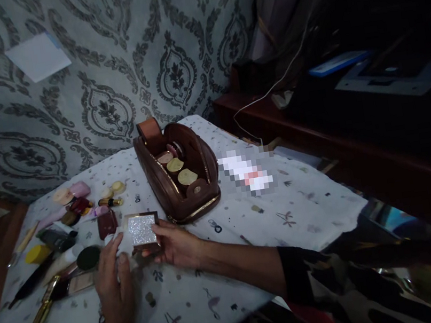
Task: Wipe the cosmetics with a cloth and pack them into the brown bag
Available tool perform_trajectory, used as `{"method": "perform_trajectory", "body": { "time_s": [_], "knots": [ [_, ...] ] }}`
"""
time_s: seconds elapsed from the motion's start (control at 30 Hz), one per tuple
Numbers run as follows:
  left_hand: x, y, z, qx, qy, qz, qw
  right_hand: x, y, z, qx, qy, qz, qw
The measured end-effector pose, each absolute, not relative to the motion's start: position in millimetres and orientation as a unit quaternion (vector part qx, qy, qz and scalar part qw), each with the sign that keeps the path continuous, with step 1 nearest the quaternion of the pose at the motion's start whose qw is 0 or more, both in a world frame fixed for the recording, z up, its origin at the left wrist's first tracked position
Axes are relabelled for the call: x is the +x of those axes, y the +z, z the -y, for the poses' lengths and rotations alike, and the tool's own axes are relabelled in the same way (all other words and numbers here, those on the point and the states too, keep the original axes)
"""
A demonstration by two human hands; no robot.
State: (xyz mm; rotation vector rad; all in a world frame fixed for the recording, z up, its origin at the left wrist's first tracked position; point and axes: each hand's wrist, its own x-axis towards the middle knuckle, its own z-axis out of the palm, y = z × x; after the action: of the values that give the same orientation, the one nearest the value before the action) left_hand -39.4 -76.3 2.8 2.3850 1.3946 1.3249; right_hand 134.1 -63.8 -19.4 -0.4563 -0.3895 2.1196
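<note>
My right hand [177, 243] grips a square compact with a glittery silver lid [142, 229] from its right side, just above the table. Against the compact's left edge rests my left hand [114, 284], fingertips touching it. Behind the compact stands an open brown leather pouch [199, 164] with several round-lidded jars upright inside it.
Many cosmetics lie on the table's left: tubes, brushes, a gold lipstick [47, 308], a yellow-capped bottle [37, 254], a dark red case [107, 223]. A white patterned cloth [303, 207] covers the table. A blurred white item [246, 174] lies right of the pouch. Dark wooden furniture stands at right.
</note>
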Motion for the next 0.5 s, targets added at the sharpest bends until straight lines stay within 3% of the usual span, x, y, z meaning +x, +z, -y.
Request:
{"method": "perform_trajectory", "body": {
  "time_s": [0.23, 0.5],
  "knots": [
    [-41, 1, 77, 0.775, 0.44, -0.449, 0.065, 131, -20, 68, -0.198, 0.839, 0.253, 0.439],
    [-43, 15, 82, 0.684, 0.45, -0.538, 0.203, 133, -12, 75, -0.248, 0.813, 0.338, 0.404]
  ]
}}
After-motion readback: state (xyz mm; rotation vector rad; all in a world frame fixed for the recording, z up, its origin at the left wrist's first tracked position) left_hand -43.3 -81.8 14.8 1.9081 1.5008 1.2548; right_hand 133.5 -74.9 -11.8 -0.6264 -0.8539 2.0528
